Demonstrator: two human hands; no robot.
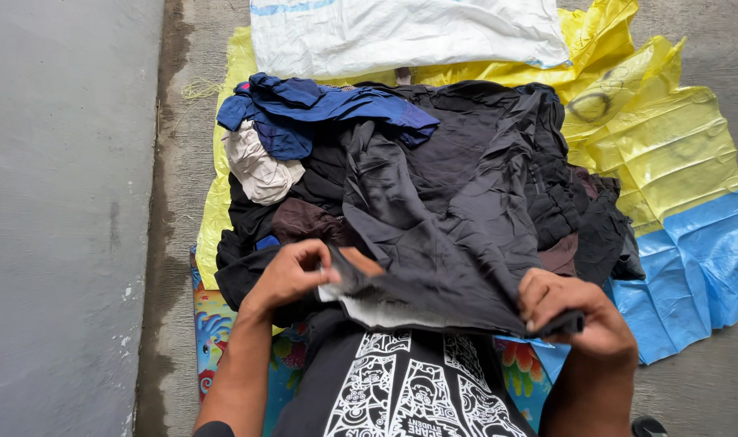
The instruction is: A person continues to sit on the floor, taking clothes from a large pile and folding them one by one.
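Head view, looking down at a heap of clothes on the floor. Left hand (292, 273) and right hand (575, 311) both hold the near edge of a dark grey garment (434, 243); left grip is pinched shut on the hem with thumb and fingers, right grip is closed in a fist around the other end of the same edge. Garment runs from the hands up and away across the heap, creased, its pale inner side showing just below the left hand.

Heap of dark clothes (547, 202) lies under and behind the garment, mostly black and brown pieces. Blue cloth (320, 109) sits on the far left of the heap; a crumpled off-white cloth (260, 170) lies just beside and below it.

Under the heap: a yellow plastic sheet (668, 137), with a blue plastic sheet (701, 259) touching it on the right. White sack (401, 32) lies at the far end. A colourful patterned mat (215, 324) shows near the left forearm. Black shirt with a white print (409, 388) is at the bottom, close to the camera. Grey concrete floor (61, 202) on the left
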